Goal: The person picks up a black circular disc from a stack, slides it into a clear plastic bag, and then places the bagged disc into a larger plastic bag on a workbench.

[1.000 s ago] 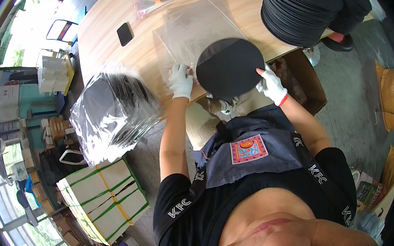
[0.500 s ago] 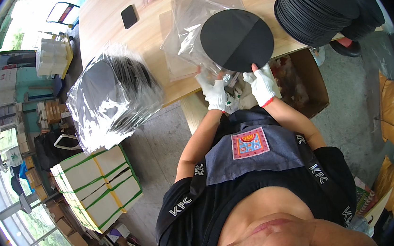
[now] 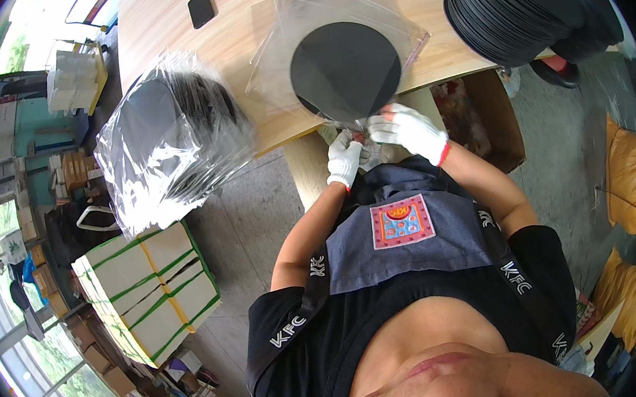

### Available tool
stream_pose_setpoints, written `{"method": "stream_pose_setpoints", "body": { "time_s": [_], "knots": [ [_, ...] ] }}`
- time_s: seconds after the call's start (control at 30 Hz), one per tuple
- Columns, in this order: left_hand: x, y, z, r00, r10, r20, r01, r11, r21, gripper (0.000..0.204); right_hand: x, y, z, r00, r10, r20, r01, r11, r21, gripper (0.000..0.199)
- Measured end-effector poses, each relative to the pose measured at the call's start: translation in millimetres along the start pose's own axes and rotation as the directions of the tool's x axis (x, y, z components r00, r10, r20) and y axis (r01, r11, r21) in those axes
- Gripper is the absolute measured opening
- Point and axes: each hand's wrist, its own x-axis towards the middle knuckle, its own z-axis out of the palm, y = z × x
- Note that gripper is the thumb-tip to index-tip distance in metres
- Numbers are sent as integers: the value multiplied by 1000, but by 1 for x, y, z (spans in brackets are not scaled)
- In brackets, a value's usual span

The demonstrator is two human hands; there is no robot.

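A black round disc (image 3: 346, 71) lies in a clear plastic bag (image 3: 405, 52) at the near edge of the table, on more flat clear bags (image 3: 272, 59). Both my hands wear white gloves with bare fingertips. My left hand (image 3: 344, 158) is closed on the bag's near end, just below the disc. Beside it, my right hand (image 3: 413, 134) reaches leftward, fingers bent at the bag's near right edge by the disc's rim. Its fingertips are partly hidden, but they look pinched on the plastic.
On the wooden table (image 3: 156, 30), bagged black discs (image 3: 174, 136) stand at left and tall stacks of bare discs (image 3: 510, 4) at right. A black phone (image 3: 202, 9) lies farther back. Below the table's edge is a cardboard box (image 3: 498, 120); strapped white cartons (image 3: 151, 291) stand lower left.
The disc has shifted left and now sits inside the clear bag. My right hand has turned leftward, moving from the disc's rim to the bag's near end; my left hand has curled closed.
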Motion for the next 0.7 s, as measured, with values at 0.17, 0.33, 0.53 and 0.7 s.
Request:
{"method": "stream_pose_setpoints", "body": {
  "time_s": [0.17,0.33,0.53,0.7],
  "knots": [
    [-9,-1,-14,983,-180,37,181,982,-48,25,74,15,32,990,111,-82,-124,977,-172,29],
    [-22,0,-47,964,-263,-27,244,925,-291,28,46,-1,57,940,310,-142,-311,608,-731,36],
    [-39,-16,-59,949,-292,-117,220,882,-417,22,38,16,73,900,-13,436,416,-274,-867,24],
    [-53,-14,-66,954,-285,-90,220,873,-436,20,48,46,72,871,160,464,450,-637,-626,12]
  ]
}}
